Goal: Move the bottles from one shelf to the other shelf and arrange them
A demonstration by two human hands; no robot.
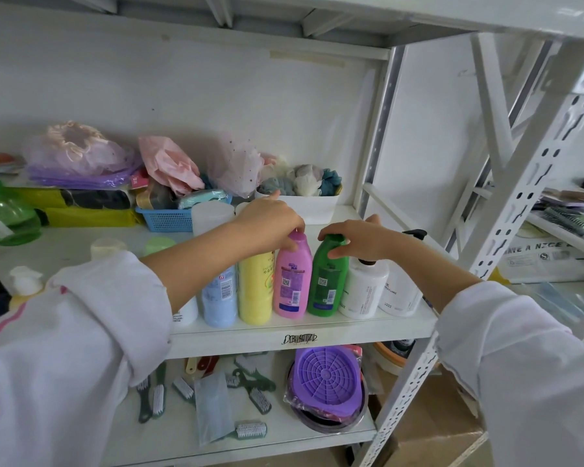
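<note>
While both hands work the front row | left hand (pixel 270 217) pinches pink bottle (pixel 291 278) cap, right hand (pixel 354 238) grips green bottle (pixel 327 278) top | arranging step, prob just nudge them flush next

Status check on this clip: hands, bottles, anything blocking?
Left hand pinching pink bottle cap. Right hand gripping green bottle top. Both upright in front row, yellow bottle and white pump bottle flanking close.

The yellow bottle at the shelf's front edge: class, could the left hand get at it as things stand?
Probably yes. The left hand grips the pink bottle, right beside the yellow bottle, whose top looks partly under that forearm; nothing else blocks it.
</note>
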